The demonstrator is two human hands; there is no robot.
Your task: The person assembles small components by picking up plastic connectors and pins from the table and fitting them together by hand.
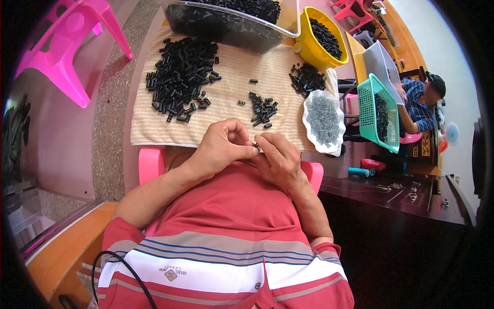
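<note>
Just past the near edge of the table, my left hand (222,143) and my right hand (282,157) meet at the fingertips. Both pinch a small dark part (256,146), mostly hidden by the fingers. Beyond them on the striped towel (231,103) lies a small group of short black cylinders (264,110), with a single one (253,81) and a greenish-dark piece (241,103) apart. A large heap of similar black cylinders (180,77) is to the left. On the right, a white scalloped dish (341,131) holds many tiny greyish pieces, beside a pile of thin black pieces (307,80).
A clear plastic bin (257,41) and a yellow tub (307,51), both with black parts, stand at the far side. Rightward, a green basket (365,110) also holds black parts, near a seated person (424,105). A pink stool (67,62) stands left.
</note>
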